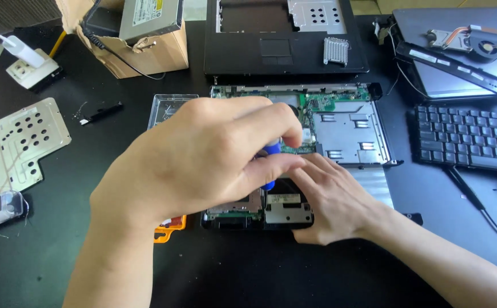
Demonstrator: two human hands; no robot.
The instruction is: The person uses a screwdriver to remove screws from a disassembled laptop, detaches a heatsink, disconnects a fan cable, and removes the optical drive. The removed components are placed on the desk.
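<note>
1. One view only, from the head camera – a stripped laptop base lies open mid-table on the black table, with its green board and bare metal bays exposed.
2. Progress, as judged: well along. Already off and set aside are the palm-rest cover behind the base, the keyboard to the right, the fan with heat pipe far right, a perforated metal plate at left, and an optical drive on a cardboard box. The board is not yet out.
3. Left hand – fingers closed round a blue-handled screwdriver, held over the base's middle; the tip is hidden.
4. Right hand – fingers together, resting flat on the base's front edge, fingertips touching the tool.
5. Condition of base – front modules remain seated, and a clear plastic tray lies just beside its left edge
</note>
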